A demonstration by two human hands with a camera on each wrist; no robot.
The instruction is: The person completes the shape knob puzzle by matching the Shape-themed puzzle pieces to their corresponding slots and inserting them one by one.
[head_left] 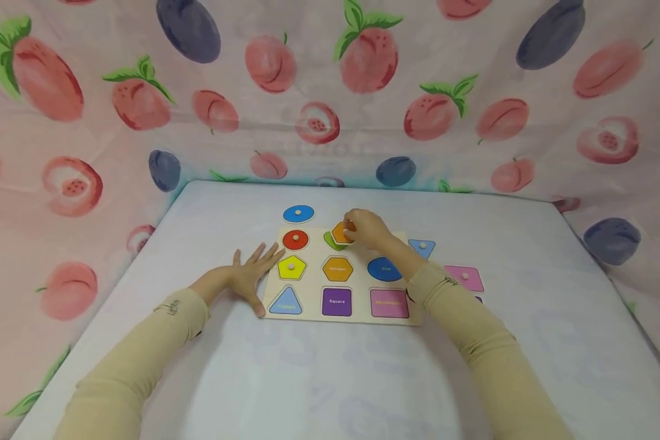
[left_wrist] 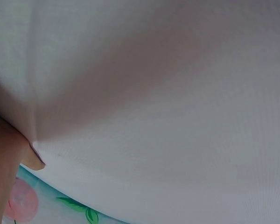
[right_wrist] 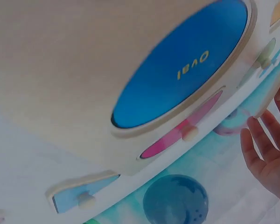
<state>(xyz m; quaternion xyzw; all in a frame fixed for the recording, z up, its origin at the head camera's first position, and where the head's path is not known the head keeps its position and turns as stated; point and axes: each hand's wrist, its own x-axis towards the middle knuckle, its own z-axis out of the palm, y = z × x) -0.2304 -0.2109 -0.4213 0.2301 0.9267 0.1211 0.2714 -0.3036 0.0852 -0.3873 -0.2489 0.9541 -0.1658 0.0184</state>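
The right hand (head_left: pixel 365 229) (right_wrist: pixel 270 144) pinches an orange hexagon piece (head_left: pixel 338 234) by its knob, over the green piece (head_left: pixel 333 243) in the board's top row. Only the held piece's edge (right_wrist: pixel 269 99) shows in the right wrist view. Fingers spread, the left hand (head_left: pixel 247 276) rests at the left edge of the pale shape board (head_left: pixel 310 299); part of it (left_wrist: pixel 4 154) shows in the left wrist view. Below the held piece is the orange recess marked Hexagon (head_left: pixel 338 277). Red (head_left: pixel 293 243) and yellow (head_left: pixel 290 275) pieces sit on the board's left side.
A blue oval piece (head_left: pixel 299 214) lies behind the board. To the right are a light blue triangle (head_left: pixel 421 252), a pink rectangle (head_left: pixel 472 281) and a purple piece partly behind the sleeve. Blue Oval (head_left: pixel 382 269), Triangle, Square and Rectangle recesses show. Fruit-patterned cloth surrounds the white table.
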